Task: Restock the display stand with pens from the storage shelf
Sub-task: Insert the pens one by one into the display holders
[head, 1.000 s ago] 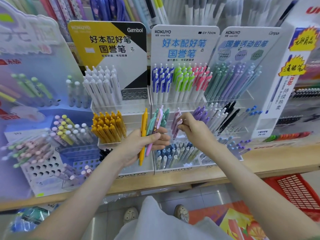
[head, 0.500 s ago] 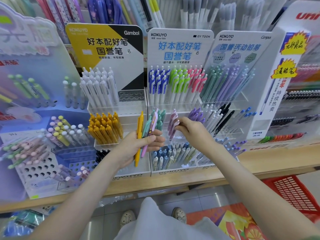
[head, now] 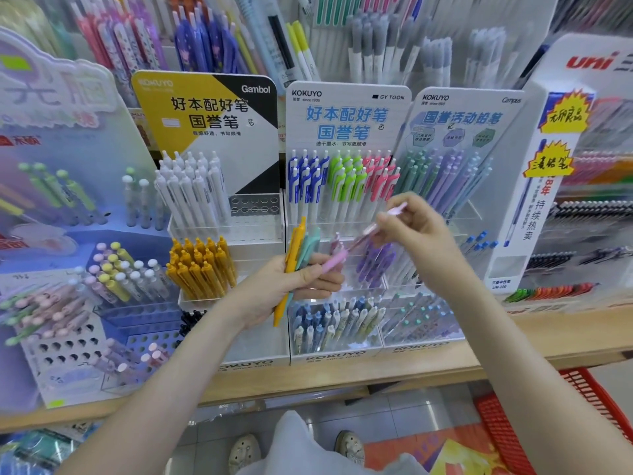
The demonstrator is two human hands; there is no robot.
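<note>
The right hand pinches a pink pen in front of the middle display stand. The pen slants down-left, and its lower end reaches the left hand, which clasps a bundle of pens. The stand's middle tier lies just beyond, nearer the right hand.

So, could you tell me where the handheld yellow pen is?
The yellow pen is centre-left in the head view, gripped by the left hand at the left edge of its bundle, right of the racked orange pens.
</note>
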